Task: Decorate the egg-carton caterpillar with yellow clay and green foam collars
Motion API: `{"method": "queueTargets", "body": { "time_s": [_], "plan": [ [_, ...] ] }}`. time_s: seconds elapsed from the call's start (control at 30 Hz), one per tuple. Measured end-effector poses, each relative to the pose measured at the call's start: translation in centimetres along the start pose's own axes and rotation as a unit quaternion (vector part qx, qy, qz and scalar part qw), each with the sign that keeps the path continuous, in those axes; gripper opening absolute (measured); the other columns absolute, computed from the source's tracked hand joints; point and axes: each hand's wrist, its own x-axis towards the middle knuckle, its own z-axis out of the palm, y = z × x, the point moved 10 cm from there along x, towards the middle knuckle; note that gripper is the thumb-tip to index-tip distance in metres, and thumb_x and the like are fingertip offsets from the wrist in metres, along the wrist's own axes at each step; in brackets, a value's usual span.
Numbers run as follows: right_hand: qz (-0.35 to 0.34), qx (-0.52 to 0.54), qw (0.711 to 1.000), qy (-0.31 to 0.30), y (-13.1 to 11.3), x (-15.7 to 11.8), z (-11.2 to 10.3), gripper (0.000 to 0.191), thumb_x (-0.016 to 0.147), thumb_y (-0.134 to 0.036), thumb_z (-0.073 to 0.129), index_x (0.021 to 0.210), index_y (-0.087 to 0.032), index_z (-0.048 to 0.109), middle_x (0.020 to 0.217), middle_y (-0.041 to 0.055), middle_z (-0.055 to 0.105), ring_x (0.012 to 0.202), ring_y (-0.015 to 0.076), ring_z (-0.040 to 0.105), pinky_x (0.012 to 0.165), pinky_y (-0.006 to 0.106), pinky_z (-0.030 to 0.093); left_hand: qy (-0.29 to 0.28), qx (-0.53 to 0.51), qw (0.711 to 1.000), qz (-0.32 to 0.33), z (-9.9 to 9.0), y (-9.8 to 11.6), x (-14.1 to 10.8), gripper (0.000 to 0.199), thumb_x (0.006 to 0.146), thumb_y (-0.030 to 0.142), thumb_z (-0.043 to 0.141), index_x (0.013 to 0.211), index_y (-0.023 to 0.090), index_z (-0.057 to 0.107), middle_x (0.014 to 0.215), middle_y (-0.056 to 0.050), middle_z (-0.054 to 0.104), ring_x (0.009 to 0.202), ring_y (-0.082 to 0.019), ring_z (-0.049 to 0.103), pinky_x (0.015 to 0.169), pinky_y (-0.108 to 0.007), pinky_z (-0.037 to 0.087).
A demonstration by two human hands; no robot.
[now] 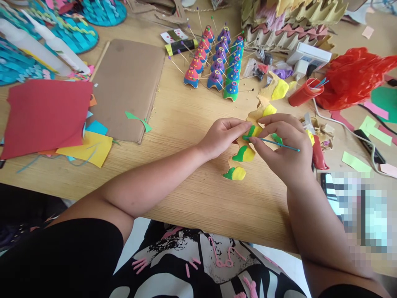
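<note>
My left hand [218, 136] is closed, thumb against fingers, on a strip of egg carton [248, 155] with scalloped cups. Each lower cup is part yellow, part green; whether that is paint or clay, I cannot tell. Farther up, the cups show yellow and bare brown card. Between thumb and fingers, my right hand [283, 145] pinches a thin blue stick [281, 144]. The stick's tip touches the green part of the cup beside my left fingertips. My hands partly hide the strip's middle.
Behind stand rows of painted cup figures [216, 78] with pins sticking out. Brown cardboard [130, 87] and red paper [49, 116] lie left, near glue bottles [58, 45]. To the right are a red cup [302, 94], a red plastic bag [353, 78], a cable and paper scraps.
</note>
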Motion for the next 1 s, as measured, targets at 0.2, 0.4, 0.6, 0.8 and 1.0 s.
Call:
{"method": "queueTargets", "body": {
  "time_s": [0.2, 0.4, 0.6, 0.8, 1.0],
  "plan": [
    [0.008, 0.011, 1.000, 0.008, -0.1, -0.1, 0.2, 0.019, 0.086, -0.020, 0.081, 0.083, -0.028, 0.063, 0.110, 0.0050, 0.078, 0.104, 0.0276, 0.074, 0.095, 0.052, 0.058, -0.008, 0.003, 1.000, 0.024, 0.2, 0.5, -0.1, 0.038, 0.090, 0.053, 0.077, 0.075, 0.018, 0.076, 0.065, 0.003, 0.057, 0.062, -0.007, 0.050, 0.059, -0.022, 0.041],
    [0.008, -0.003, 1.000, 0.015, -0.2, -0.3, 0.2, 0.019, 0.088, -0.021, 0.080, 0.083, -0.028, 0.062, 0.110, 0.0054, 0.078, 0.104, 0.0272, 0.075, 0.094, 0.051, 0.059, 0.003, 0.014, 1.000, 0.019, 0.0, 0.6, -0.2, 0.038, 0.089, 0.053, 0.079, 0.073, 0.018, 0.075, 0.065, 0.002, 0.059, 0.063, -0.008, 0.051, 0.060, -0.022, 0.042],
    [0.014, 0.006, 1.000, 0.016, -0.2, -0.3, 0.2, 0.018, 0.087, -0.020, 0.080, 0.084, -0.028, 0.065, 0.111, 0.0059, 0.078, 0.106, 0.0279, 0.075, 0.097, 0.052, 0.059, 0.004, 0.012, 0.999, 0.045, 0.1, 1.2, -0.3, 0.034, 0.091, 0.048, 0.078, 0.074, 0.018, 0.076, 0.065, 0.003, 0.058, 0.063, -0.007, 0.051, 0.062, -0.022, 0.042],
    [0.032, 0.038, 0.999, 0.003, 0.1, -0.1, 0.4, 0.016, 0.087, -0.020, 0.080, 0.081, -0.028, 0.067, 0.110, 0.0064, 0.077, 0.107, 0.0279, 0.074, 0.096, 0.053, 0.060, 0.023, 0.026, 0.999, 0.041, -0.5, 0.8, -0.2, 0.034, 0.092, 0.049, 0.077, 0.076, 0.019, 0.077, 0.065, 0.003, 0.056, 0.064, -0.008, 0.049, 0.062, -0.023, 0.041],
    [0.038, 0.043, 0.998, 0.014, 0.4, -0.2, 0.5, 0.018, 0.087, -0.019, 0.080, 0.081, -0.030, 0.067, 0.107, 0.0059, 0.075, 0.106, 0.0284, 0.074, 0.096, 0.057, 0.062, 0.018, 0.038, 0.998, 0.046, -0.3, 1.3, -0.4, 0.037, 0.092, 0.048, 0.077, 0.071, 0.018, 0.074, 0.063, 0.003, 0.053, 0.064, -0.009, 0.049, 0.062, -0.025, 0.039]
  ]
}}
